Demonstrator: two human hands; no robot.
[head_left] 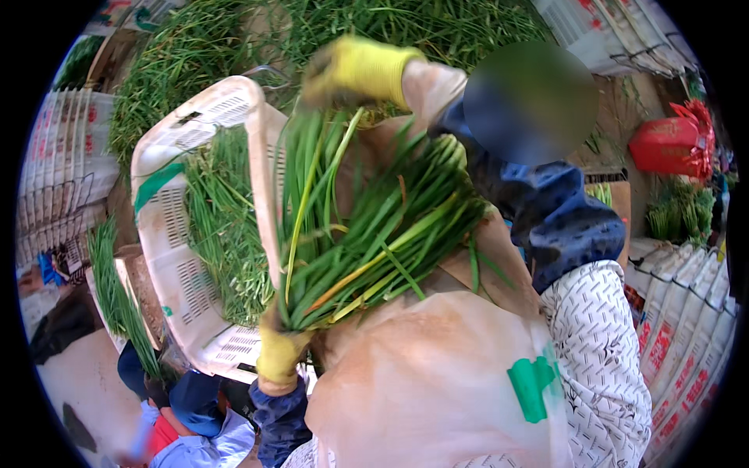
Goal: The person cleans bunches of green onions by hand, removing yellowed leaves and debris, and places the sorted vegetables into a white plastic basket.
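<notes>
A thick bunch of chives (390, 242), long green leaves with a few yellow ones among them, lies across my lap. My left hand (281, 355), in a yellow glove, is closed round one end of the leaves, near the front of the crate. At the far side, my right hand (359, 72), also in a yellow glove, is over the upper ends of several upright leaves. Motion blurs its fingers, so whether they grip any leaves is unclear. Left of the bunch stands a pale plastic crate (253, 97) with more chives (226, 226) inside.
Loose green leaves (421, 23) cover the ground beyond the crate. My lap has a pale, stained apron (437, 374) with green tape. Stacked white crates or bundles (679, 335) stand at right, near a red bag (671, 144). Another person (203, 437) sits at lower left beside chives (121, 288).
</notes>
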